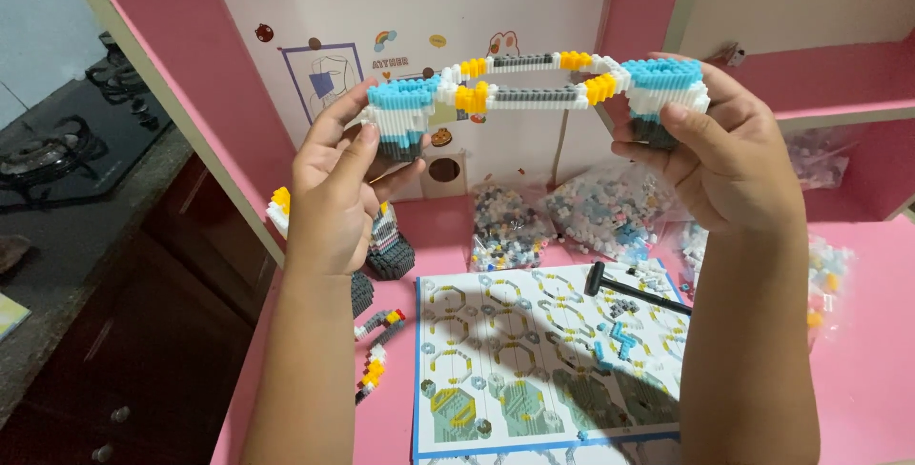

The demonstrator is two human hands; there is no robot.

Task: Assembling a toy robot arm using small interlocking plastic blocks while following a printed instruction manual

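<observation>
- Your left hand [334, 184] and right hand [729, 155] each grip one end of the brick loop [534, 81], raised above the desk [858, 370].
- Built: loop, apparently complete.
- Outstanding: smaller sections [381, 332] beside the instruction sheet [505, 360]; bagged bricks [610, 212] unused.

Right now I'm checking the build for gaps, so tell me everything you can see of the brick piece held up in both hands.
The brick piece is a long, looping assembly of tiny plastic-looking blocks: two grey-and-white bars side by side with a gap between, yellow sections near both ends, and blue-topped white-and-grey chunks capping each end. It is held level in the air before the pink shelf, the left hand pinching one end and the right hand the other. It looks whole.
</observation>
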